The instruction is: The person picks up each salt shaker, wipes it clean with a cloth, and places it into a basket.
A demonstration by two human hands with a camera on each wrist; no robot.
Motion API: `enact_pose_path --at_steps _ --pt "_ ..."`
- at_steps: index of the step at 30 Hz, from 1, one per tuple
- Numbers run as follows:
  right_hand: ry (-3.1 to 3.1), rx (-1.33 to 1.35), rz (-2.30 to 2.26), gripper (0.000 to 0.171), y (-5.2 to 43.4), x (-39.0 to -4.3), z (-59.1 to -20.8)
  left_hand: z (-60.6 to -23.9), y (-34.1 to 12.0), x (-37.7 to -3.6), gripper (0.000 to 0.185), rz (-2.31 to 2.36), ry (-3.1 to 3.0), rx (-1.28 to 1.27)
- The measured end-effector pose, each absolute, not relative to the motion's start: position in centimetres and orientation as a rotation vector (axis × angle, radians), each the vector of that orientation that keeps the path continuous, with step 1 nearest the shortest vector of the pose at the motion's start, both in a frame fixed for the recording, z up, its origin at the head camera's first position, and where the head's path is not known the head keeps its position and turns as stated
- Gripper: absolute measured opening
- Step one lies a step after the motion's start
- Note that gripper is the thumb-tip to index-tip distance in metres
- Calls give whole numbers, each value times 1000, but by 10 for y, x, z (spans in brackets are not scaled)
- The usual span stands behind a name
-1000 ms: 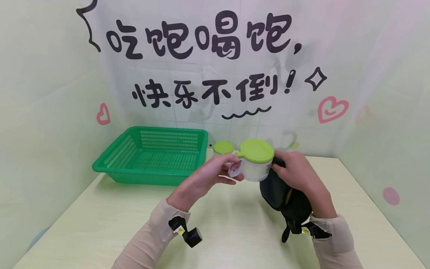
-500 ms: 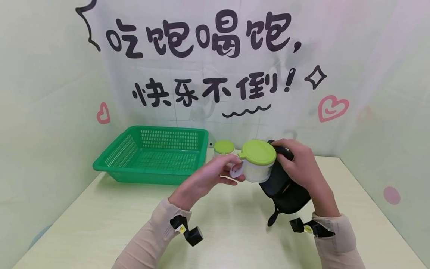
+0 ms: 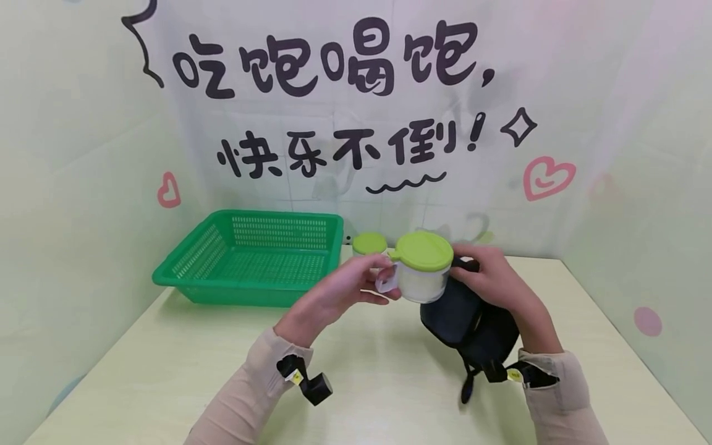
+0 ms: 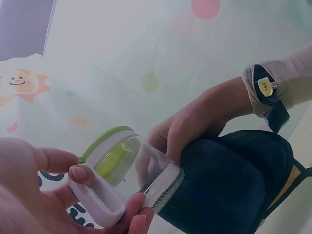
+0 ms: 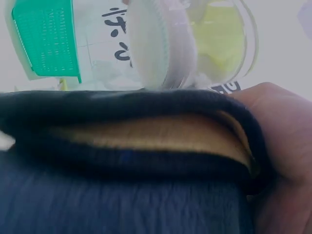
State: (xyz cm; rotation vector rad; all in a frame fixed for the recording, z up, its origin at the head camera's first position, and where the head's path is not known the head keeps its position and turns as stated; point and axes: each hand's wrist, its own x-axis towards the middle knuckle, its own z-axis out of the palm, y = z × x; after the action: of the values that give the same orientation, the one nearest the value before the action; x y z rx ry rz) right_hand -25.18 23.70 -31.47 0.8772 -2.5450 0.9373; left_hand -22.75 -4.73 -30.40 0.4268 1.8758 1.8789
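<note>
While the left hand (image 3: 339, 295) pinches the jar's handle (image 3: 387, 281), the right hand (image 3: 492, 278) grips a dark cloth (image 3: 467, 324) above open tabletop (image 3: 167, 371).

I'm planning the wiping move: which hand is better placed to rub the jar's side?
Right, probably: the right hand holds the dark cloth against the jar, while the left hand grips its handle.

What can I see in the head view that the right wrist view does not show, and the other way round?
Only the head view shows the left hand holding the jar by its handle, a second jar behind it, the table and the whole wall text. Only the right wrist view shows the tan lining inside the dark cloth's fold and the jar's underside. Both show the jar, the cloth gripped by the right hand and the green basket.
</note>
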Motion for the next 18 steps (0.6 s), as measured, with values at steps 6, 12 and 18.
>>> enact_pose_path --at_steps 6,12,18 --pt "-2657 933 966 25 240 -255 -317 -303 -48 -230 30 1889 1849 438" --pt "-2686 892 983 25 239 -255 -316 -306 -50 -233 32 1871 1831 445" --pt "-2652 840 1102 26 240 -251 -312 -307 -52 -237 32 1862 1800 462"
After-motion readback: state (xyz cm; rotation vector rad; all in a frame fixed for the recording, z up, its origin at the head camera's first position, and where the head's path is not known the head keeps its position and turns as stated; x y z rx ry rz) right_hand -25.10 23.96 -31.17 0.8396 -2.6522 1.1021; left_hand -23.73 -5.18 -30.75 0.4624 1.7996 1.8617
